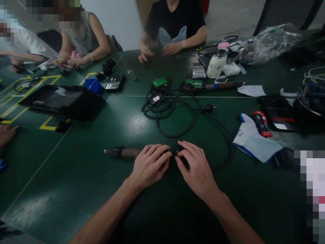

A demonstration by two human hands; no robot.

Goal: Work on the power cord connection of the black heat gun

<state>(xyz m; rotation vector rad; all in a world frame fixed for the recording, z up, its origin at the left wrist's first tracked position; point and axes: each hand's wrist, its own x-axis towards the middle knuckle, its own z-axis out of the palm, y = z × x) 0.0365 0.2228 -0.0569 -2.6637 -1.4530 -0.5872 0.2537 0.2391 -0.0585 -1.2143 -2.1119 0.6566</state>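
An electric screwdriver (128, 152) lies lengthwise on the green table, its tip toward the left. My left hand (151, 165) is closed around its rear part, which the fingers mostly hide. Just beyond that end, my right hand (195, 165) pinches a small black connector (175, 153) on a cable. The connector is at the tool's rear end; I cannot tell whether the two are joined. A black cable (230, 142) curves from beside my right hand up to a loose coil with a labelled power adapter (155, 98) and a mains plug (209, 107).
Rightward lie a white-and-blue glove (256, 142), a red-and-black screwdriver (262, 123) and a black device (278, 113). Hard drives (115, 83), another electric screwdriver (223, 86) and a floral bottle (216, 64) stand farther back. A black bin (59, 101) sits left. People sit opposite.
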